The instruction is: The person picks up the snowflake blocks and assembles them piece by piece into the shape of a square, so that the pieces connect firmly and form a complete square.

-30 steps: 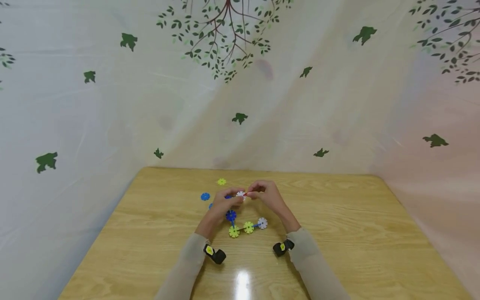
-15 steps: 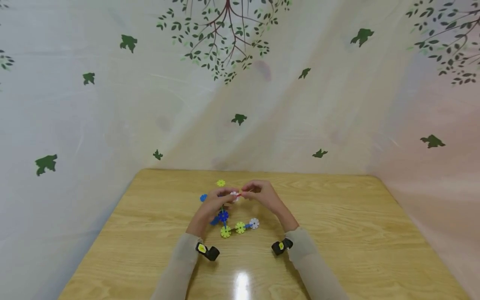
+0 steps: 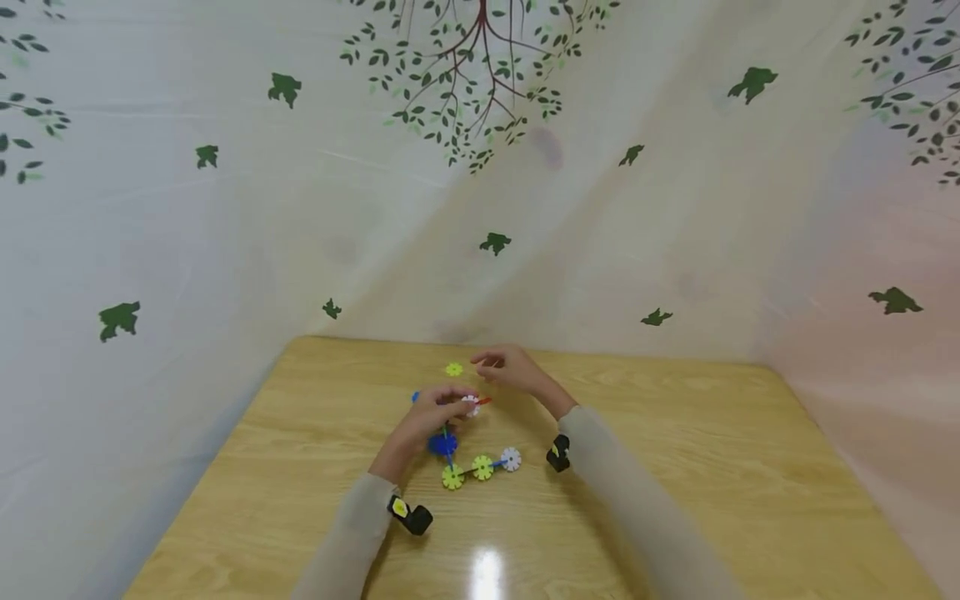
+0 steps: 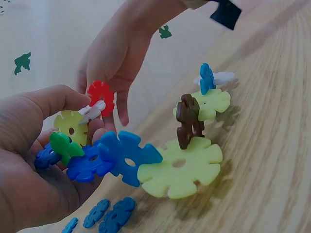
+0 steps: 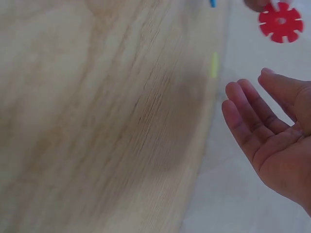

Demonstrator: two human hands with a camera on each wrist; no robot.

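Observation:
My left hand (image 3: 420, 421) pinches the white snowflake disc (image 4: 93, 112) near one end of a chain of slotted plastic snowflake discs. A red disc (image 4: 101, 97) sticks out past it at the tip. Within the hand's curve, the left wrist view shows a yellow disc (image 4: 68, 127), a green disc (image 4: 65, 147) and dark blue discs (image 4: 90, 165). From there the chain runs through a blue disc (image 4: 129, 155) to yellow-green discs (image 4: 180, 167) on the table, with a brown disc (image 4: 188, 119) between them. My right hand (image 3: 513, 369) holds nothing, fingers loosely bent, beyond the chain.
A loose yellow disc (image 3: 453, 369) lies near the back of the wooden table (image 3: 675, 467), just left of the right hand. Several loose blue discs (image 4: 116, 214) lie beside the left hand. Behind the table hangs a pale cloth (image 3: 390, 250) with leaf prints.
My right hand has let go of the red disc and moved away towards the back of the table. The red disc stays joined to the white one in my left hand.

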